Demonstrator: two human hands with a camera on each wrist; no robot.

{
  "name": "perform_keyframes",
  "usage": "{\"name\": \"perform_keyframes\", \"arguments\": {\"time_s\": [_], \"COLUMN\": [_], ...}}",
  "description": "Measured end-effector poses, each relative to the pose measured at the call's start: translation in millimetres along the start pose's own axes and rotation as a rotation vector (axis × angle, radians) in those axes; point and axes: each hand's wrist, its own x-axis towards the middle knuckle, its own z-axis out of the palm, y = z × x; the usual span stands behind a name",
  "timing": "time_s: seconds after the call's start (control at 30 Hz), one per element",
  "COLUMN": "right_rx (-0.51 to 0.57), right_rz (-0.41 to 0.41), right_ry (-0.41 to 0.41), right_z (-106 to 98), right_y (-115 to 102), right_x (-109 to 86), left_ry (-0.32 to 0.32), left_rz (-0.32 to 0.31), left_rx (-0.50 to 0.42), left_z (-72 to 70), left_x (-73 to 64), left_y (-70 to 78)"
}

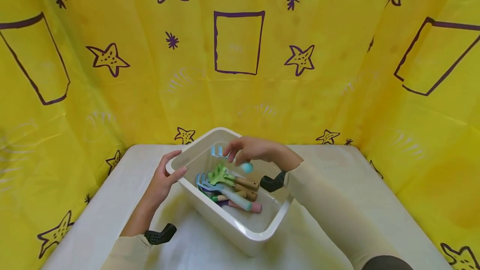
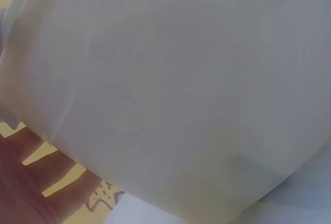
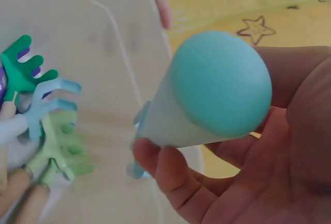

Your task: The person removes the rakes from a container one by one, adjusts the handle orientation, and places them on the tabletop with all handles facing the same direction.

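Observation:
My right hand (image 1: 256, 149) holds a small light blue hand rake above the inside of a white plastic bin (image 1: 258, 236). The rake's tines (image 1: 217, 152) point left, and its rounded teal handle end (image 3: 222, 84) faces the right wrist camera. With the thumb inside and the fingers outside, my left hand (image 1: 162, 182) grips the bin's far left rim. More garden hand tools lie piled in the bin: a light green rake (image 1: 217, 175), another light blue rake (image 1: 225, 191), wooden handles (image 1: 245, 183) and a pink handle end (image 1: 256, 207). A darker green fork (image 3: 23, 69) shows in the right wrist view.
The bin stands at an angle on a white-covered table (image 1: 318, 236). Yellow sheeting (image 1: 240, 103) with purple stars and outlined shapes encloses the back and both sides.

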Motion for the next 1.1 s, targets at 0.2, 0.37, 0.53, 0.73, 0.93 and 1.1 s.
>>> {"name": "perform_keyframes", "arguments": {"time_s": [0.2, 0.37, 0.53, 0.73, 0.93, 1.1], "right_rx": [0.028, 0.062, 0.088, 0.105, 0.095, 0.054], "right_rz": [-0.111, -0.195, -0.254, -0.246, -0.172, -0.108], "right_ry": [0.066, 0.129, 0.233, 0.366, 0.442, 0.494], "right_z": [-10, -16, -24, -35, -48, -57], "right_y": [-5, -1, 4, 10, 17, 32], "right_x": [-17.4, -25.3, -36.9, -53.8, -73.8, -90.2], "left_ry": [0.005, 0.011, 0.009, 0.012, 0.017, 0.020], "left_rz": [0.003, 0.007, 0.008, 0.020, 0.050, 0.063], "left_rx": [-0.005, -0.002, 0.000, -0.010, -0.015, -0.035], "left_z": [-1.5, -1.5, 0.0, 0.3, 0.2, 0.6], "left_x": [0.9, 0.3, 0.2, 0.2, 0.4, 0.8], "left_y": [-2.9, -6.3, -6.2, -5.7, -7.5, -8.4]}}
